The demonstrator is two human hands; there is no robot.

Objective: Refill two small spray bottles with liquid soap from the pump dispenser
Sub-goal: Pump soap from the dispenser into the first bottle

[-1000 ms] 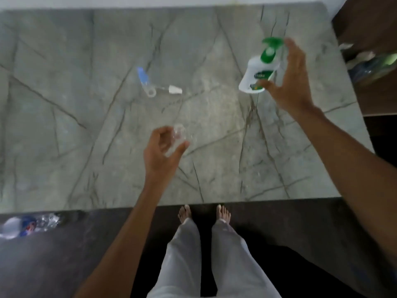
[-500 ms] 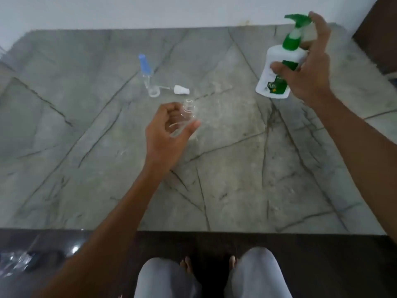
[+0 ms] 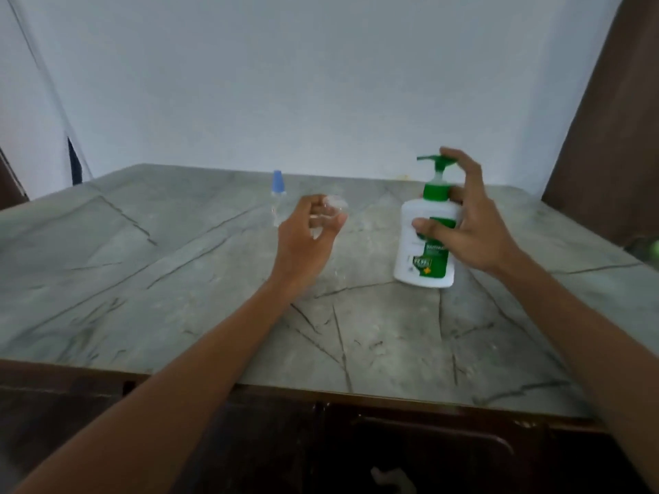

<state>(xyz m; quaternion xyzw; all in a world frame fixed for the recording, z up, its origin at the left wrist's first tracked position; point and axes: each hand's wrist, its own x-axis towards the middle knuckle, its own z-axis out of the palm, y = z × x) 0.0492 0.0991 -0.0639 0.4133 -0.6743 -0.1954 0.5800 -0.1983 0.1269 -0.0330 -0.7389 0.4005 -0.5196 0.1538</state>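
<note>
At the table (image 3: 142, 279), right hand (image 3: 470, 233) grips pump dispenser (image 3: 420, 269).

White pump dispenser (image 3: 424, 244) with green pump and label; clear spray bottle (image 3: 275, 199), blue cap; grey-green surface (image 3: 178, 279), dark veins.

A capped bottle (image 3: 277, 194) stands on the table (image 3: 160, 287) behind the left hand (image 3: 305, 240) and its small bottle (image 3: 330, 210), with the pump dispenser (image 3: 422, 258) to their right in the right hand (image 3: 470, 233).

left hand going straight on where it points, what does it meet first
Way looks free: left hand points between the blue-capped bottle and soap dispenser, toward the wall; depth unclear.
</note>
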